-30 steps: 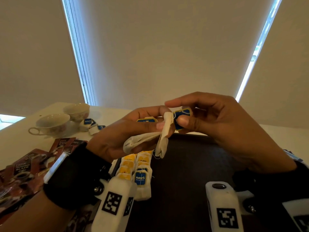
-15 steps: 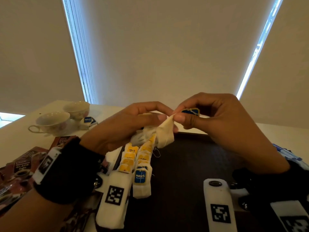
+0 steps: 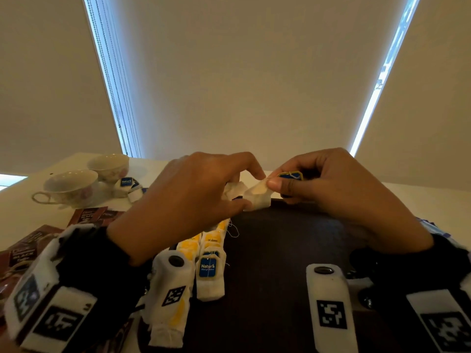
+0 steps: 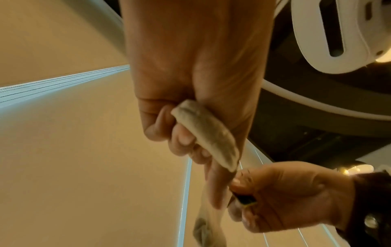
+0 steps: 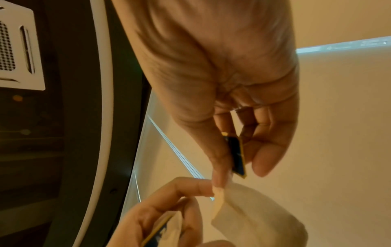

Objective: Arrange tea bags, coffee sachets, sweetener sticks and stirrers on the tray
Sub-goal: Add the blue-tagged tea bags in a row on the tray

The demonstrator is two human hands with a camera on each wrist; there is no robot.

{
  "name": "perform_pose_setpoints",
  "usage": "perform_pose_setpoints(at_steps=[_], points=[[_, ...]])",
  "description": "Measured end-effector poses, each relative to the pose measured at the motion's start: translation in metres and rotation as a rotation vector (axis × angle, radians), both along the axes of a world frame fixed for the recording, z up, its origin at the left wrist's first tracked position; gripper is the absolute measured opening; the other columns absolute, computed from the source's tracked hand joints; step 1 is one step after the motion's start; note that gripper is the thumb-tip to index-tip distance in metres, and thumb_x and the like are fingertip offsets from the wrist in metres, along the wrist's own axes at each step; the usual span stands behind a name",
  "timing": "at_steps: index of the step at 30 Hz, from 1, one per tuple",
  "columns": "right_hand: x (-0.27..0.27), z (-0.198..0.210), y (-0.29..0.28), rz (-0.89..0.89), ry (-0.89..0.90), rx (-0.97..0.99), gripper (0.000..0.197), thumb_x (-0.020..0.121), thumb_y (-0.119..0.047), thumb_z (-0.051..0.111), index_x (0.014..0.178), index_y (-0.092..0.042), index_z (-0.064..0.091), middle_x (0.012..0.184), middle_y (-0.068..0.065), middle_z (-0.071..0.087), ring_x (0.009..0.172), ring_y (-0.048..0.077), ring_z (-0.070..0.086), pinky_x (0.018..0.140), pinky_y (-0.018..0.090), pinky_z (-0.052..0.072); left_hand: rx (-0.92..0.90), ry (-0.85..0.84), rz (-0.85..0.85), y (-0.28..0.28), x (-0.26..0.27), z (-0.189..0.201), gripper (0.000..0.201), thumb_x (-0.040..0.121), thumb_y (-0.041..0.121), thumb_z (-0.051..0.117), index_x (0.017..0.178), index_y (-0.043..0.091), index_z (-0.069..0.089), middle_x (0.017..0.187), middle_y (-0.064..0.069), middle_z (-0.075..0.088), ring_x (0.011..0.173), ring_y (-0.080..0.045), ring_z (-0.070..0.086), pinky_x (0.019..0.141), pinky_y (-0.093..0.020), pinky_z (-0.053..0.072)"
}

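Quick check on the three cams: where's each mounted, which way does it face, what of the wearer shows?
Head: on the head, facing forward and down at the dark brown tray; both hands and wrist rigs show.
Left wrist: looks along the left hand at a white paper tea bag it grips.
Right wrist: looks along the right hand, which pinches a blue tea-bag tag.
Shared: each wrist view catches the other hand.
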State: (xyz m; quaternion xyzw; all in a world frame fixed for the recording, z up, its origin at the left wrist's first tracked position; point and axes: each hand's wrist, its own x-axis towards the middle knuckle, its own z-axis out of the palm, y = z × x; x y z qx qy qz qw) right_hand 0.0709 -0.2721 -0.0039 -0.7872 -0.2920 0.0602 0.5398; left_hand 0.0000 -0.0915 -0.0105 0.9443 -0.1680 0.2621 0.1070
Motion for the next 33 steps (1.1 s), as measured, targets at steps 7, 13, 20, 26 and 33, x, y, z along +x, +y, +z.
perform_pose_setpoints(at_steps=[7,13,20,26,33], points=[[-0.002,-0.001,0.003,0.0,0.115,0.055,0.002,0.074,-0.014,0.074,0.076,-0.014,0.075,0.071,0.003,0.068,0.065,0.005,0.064,0.06,0.015,0.052,0.002,-0.137,-0.086,0.0,0.008,-0.008,0.022,0.081,0.035,0.056,0.091,0.019,0.068,0.072,0.024,0.04,0.051,0.003,0.034,0.051,-0.009,0.024],[-0.003,0.005,0.0,-0.02,0.105,0.086,0.016,0.069,-0.02,0.075,0.084,-0.014,0.073,0.076,0.003,0.071,0.068,0.007,0.068,0.057,0.015,0.053,-0.323,0.044,-0.101,0.005,0.017,-0.013,0.024,0.084,0.055,0.042,0.076,0.037,0.056,0.062,0.018,0.055,0.062,-0.002,0.056,0.056,-0.01,0.039],[-0.005,0.009,-0.002,-0.045,0.082,0.057,0.007,0.077,-0.019,0.07,0.083,-0.017,0.074,0.082,0.007,0.073,0.076,0.006,0.068,0.054,0.013,0.05,-0.697,0.177,-0.155,0.005,0.021,-0.014,0.025,0.095,0.022,0.053,0.071,0.021,0.061,0.053,0.019,0.056,0.053,0.003,0.055,0.055,-0.008,0.041],[-0.011,0.011,-0.002,0.042,0.098,0.095,0.011,0.076,-0.009,0.07,0.086,-0.013,0.073,0.083,0.01,0.069,0.074,0.015,0.069,0.059,0.017,0.054,-0.752,0.197,-0.187,0.0,0.018,-0.013,0.025,0.089,0.026,0.052,0.069,0.015,0.062,0.046,0.017,0.053,0.049,0.002,0.053,0.054,-0.007,0.04],[-0.01,0.004,0.005,-0.019,0.055,0.081,0.029,0.067,-0.013,0.079,0.093,-0.014,0.067,0.061,0.001,0.065,0.059,0.004,0.065,0.05,0.013,0.048,-0.741,0.165,-0.22,-0.004,0.016,-0.012,0.025,0.079,0.039,0.049,0.069,0.021,0.064,0.047,0.014,0.055,0.045,0.003,0.052,0.05,-0.006,0.04]])
